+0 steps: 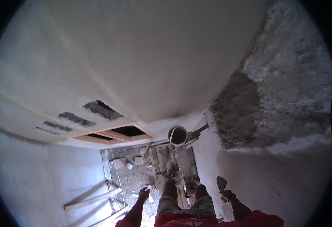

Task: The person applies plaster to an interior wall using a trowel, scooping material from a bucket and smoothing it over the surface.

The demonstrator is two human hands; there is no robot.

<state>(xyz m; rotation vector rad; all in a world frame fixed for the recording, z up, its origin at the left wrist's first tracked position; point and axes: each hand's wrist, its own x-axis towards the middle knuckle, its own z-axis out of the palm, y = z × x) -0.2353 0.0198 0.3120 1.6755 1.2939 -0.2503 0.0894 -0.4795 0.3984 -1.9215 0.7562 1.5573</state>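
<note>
In my right hand point(226, 196) is a trowel point(221, 183), its dark rounded blade pointing up and away from me, close to the right-hand wall. The fingers wrap round its handle. My left hand point(144, 194) hangs low on the left, over the rubble floor. Its fingers look curled, and whether anything small is in them I cannot make out. On the right, the wall has a dark, rough patch point(236, 113) beside paler rough plaster point(294, 72); smooth grey plaster point(257, 178) lies below.
Beneath my feet are wooden planks point(162, 159). A bucket point(177, 136) stands ahead, near the corner. A wooden frame point(113, 134) surrounds dark openings in the front wall, with rough dark slots point(102, 109) above. Timber pieces point(92, 199) lean at left; broken blocks point(119, 163) litter the floor.
</note>
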